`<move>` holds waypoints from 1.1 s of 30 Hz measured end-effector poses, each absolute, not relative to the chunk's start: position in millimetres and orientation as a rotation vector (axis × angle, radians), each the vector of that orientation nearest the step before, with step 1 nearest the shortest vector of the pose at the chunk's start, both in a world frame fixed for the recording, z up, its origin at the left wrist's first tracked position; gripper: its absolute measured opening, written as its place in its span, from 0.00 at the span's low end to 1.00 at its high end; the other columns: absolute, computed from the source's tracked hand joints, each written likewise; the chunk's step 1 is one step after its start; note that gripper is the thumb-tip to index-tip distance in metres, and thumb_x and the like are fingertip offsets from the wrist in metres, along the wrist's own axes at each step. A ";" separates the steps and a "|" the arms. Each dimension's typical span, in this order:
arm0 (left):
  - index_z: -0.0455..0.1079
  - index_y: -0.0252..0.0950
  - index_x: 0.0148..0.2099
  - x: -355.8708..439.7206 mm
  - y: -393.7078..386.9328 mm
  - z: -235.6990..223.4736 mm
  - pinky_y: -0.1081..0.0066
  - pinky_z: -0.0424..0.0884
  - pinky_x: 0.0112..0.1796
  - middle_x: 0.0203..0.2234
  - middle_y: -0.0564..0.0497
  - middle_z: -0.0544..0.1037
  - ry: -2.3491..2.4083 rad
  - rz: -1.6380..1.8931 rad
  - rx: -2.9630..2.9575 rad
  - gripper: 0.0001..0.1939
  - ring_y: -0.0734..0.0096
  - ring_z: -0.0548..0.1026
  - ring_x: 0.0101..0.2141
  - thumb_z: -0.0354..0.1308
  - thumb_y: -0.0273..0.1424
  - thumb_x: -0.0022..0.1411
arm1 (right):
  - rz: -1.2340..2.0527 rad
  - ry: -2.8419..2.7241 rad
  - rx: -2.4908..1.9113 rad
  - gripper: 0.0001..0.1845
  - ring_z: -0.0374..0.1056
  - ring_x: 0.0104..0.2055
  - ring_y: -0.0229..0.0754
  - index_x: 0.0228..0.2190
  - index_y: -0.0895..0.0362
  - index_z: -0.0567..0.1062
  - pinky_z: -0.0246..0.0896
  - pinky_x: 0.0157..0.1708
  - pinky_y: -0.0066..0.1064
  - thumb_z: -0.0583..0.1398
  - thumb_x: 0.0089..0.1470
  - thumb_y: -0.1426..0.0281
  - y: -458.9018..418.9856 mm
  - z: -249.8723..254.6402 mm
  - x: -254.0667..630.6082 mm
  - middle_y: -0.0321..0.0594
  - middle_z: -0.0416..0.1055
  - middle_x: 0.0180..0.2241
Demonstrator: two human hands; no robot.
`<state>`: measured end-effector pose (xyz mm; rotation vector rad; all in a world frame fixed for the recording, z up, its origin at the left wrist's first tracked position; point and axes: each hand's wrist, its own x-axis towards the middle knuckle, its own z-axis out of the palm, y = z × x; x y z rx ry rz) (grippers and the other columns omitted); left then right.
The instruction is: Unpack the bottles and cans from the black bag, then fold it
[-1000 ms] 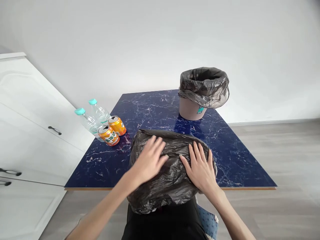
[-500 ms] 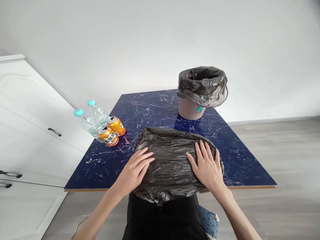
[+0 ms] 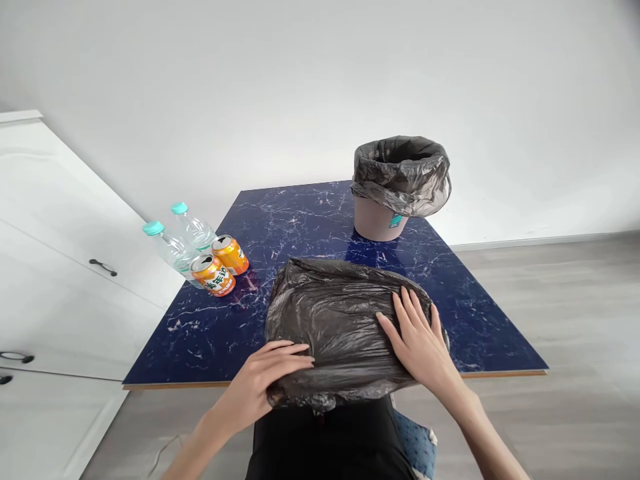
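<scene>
A black plastic garbage bag (image 3: 345,327) lies spread near the front edge of the table, over something broad whose shape I cannot make out. My left hand (image 3: 273,370) rests on the bag's lower left part, fingers stretched out and pointing right, thumb hidden. On the bag's right side lies my right hand (image 3: 420,340), palm down with its fingers spread. Neither hand grips anything visible. Behind the bag stands a trash can (image 3: 379,221) with a black liner (image 3: 405,177) folded over its rim.
To the left stand two orange soda cans, a front can (image 3: 214,277) and a rear can (image 3: 231,255). Two clear bottles with teal caps, one a front bottle (image 3: 173,250), the other a rear bottle (image 3: 195,227), are behind them. The blue marbled table (image 3: 295,217) meets a white wall; white cabinets (image 3: 60,267) flank it.
My left hand has moved down and toward me, from the bag's left middle to its lower left edge. The bag's surface is smoother on the left. My right hand stays nearly in place.
</scene>
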<state>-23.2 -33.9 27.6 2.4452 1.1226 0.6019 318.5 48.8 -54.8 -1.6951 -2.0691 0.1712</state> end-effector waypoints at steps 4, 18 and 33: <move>0.81 0.39 0.45 -28.9 -22.1 45.4 0.69 0.78 0.38 0.35 0.50 0.87 1.367 0.857 2.067 0.14 0.63 0.84 0.35 0.53 0.25 0.67 | 0.504 -2.154 -1.439 0.34 0.49 0.79 0.52 0.73 0.54 0.63 0.38 0.78 0.62 0.44 0.78 0.51 33.9 -39.9 353.4 0.47 0.60 0.74; 0.69 0.30 0.63 -5.6 84.3 74.9 0.50 0.75 0.54 0.48 0.34 0.82 2.260 0.883 2.258 0.21 0.42 0.81 0.52 0.57 0.33 0.72 | 0.505 -1.770 -1.515 0.23 0.80 0.53 0.57 0.41 0.52 0.84 0.77 0.49 0.44 0.57 0.71 0.50 36.5 -33.4 378.4 0.48 0.82 0.52; 0.53 0.36 0.80 75.7 85.3 4.0 0.35 0.46 0.74 0.79 0.41 0.54 1.546 0.332 2.623 0.35 0.40 0.45 0.78 0.37 0.50 0.83 | 0.008 -2.240 -1.275 0.31 0.48 0.79 0.59 0.73 0.59 0.62 0.45 0.76 0.63 0.49 0.78 0.58 59.0 -12.4 302.6 0.49 0.59 0.75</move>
